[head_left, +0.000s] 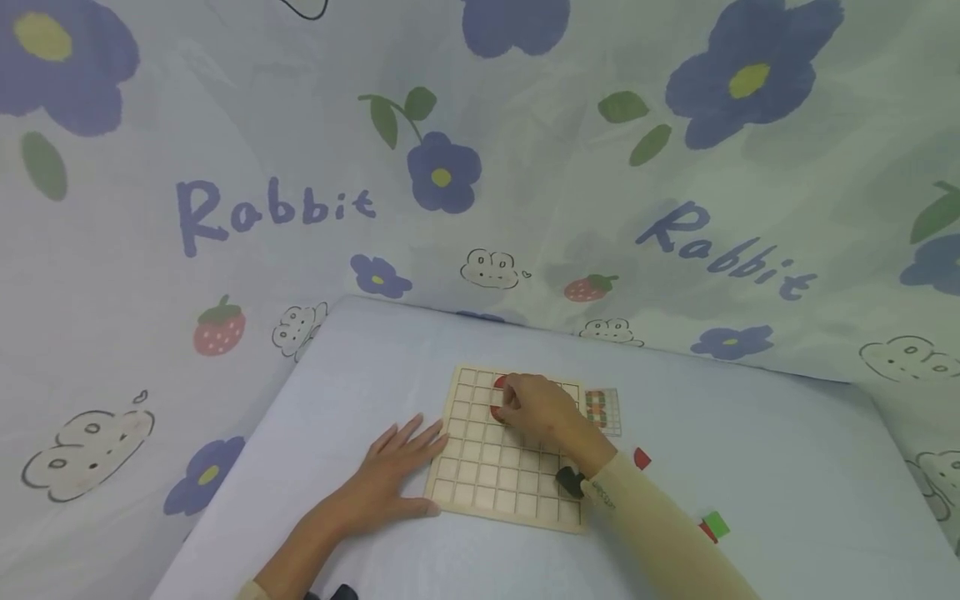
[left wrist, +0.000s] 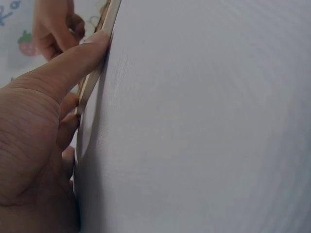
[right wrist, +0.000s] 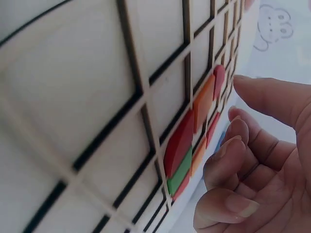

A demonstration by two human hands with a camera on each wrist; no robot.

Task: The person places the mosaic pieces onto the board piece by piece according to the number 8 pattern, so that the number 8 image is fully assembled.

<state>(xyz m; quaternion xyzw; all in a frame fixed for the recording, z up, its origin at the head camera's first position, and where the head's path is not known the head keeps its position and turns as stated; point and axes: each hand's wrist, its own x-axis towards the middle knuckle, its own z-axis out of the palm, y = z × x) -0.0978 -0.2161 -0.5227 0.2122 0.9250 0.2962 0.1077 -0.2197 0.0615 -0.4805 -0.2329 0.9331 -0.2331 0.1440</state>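
A pale wooden grid board [head_left: 486, 475] lies on the white table. Spread over its left side, my left hand [head_left: 386, 487] rests with straight fingers at the edge; the left wrist view shows its thumb [left wrist: 73, 65] on the board's rim. My right hand [head_left: 540, 408] is above the far half of the board, close to red pieces [head_left: 497, 413]. In the right wrist view its thumb and bent fingers stand apart, with nothing seen between them. Beside them, red [right wrist: 181, 141], orange [right wrist: 204, 102] and green [right wrist: 181, 172] pieces sit in the grid cells.
Past the board's right edge lies a small card [head_left: 612, 412] printed with a coloured grid pattern. A red piece [head_left: 642, 457] lies nearer on the table, and a green square [head_left: 716, 524] sits by another red piece [head_left: 707, 532]. A printed curtain [head_left: 300, 267] hangs behind the table.
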